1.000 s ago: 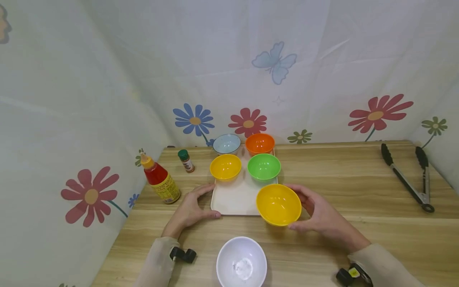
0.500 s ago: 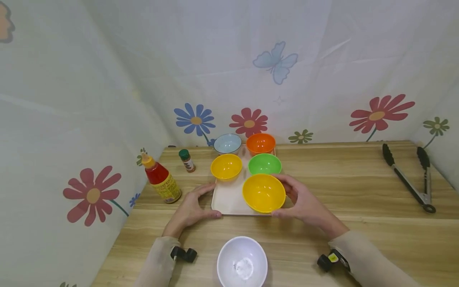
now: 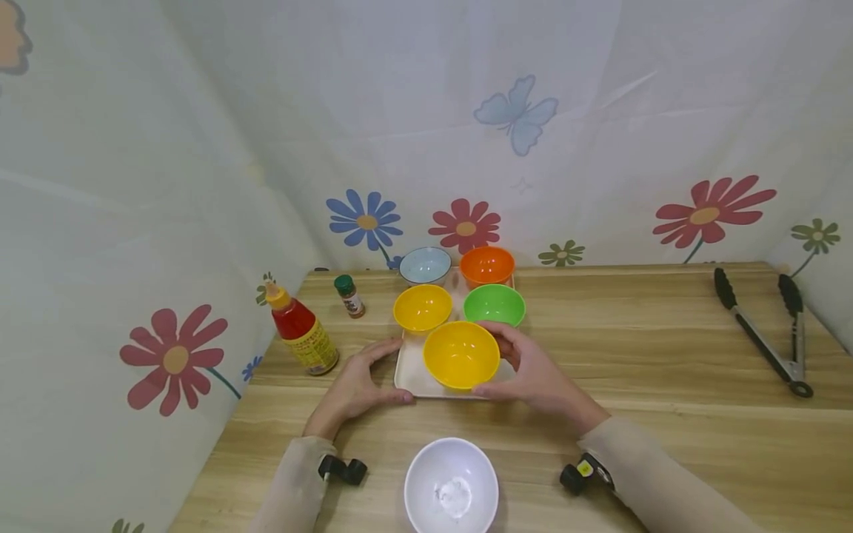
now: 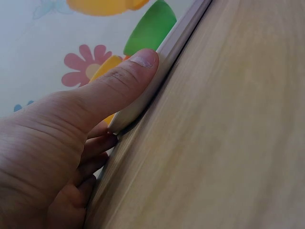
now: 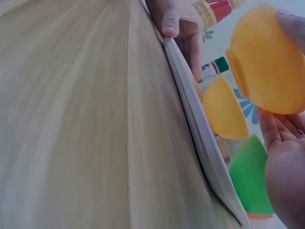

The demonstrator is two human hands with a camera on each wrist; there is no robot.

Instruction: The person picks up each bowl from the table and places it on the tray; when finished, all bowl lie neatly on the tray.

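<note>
My right hand (image 3: pixel 536 377) holds a yellow bowl (image 3: pixel 461 357) by its right side, thumb in front and fingers behind. In the right wrist view this yellow bowl (image 5: pixel 267 62) hangs above the cream tray (image 5: pixel 200 126), apart from it. My left hand (image 3: pixel 356 389) grips the near left corner of the tray (image 3: pixel 412 374); in the left wrist view its thumb (image 4: pixel 121 81) lies along the tray's edge. Behind the held bowl, a second yellow bowl (image 3: pixel 423 308), a green bowl (image 3: pixel 494 304), a pale blue bowl (image 3: pixel 425 266) and an orange bowl (image 3: pixel 487 266) stand in two columns on the tray.
A white bowl (image 3: pixel 452 488) stands on the wooden table (image 3: pixel 640 333) nearest the person. Left of the tray are a red sauce bottle (image 3: pixel 303 333) and a small green-capped spice jar (image 3: pixel 349 296). Spread tongs (image 3: pixel 766 337) lie at the far right. A flowered cloth (image 3: pixel 400 111) hangs behind.
My right hand has carried the yellow bowl leftward, from the tray's near right corner to above the middle of its front part. The left hand has stayed at the corner.
</note>
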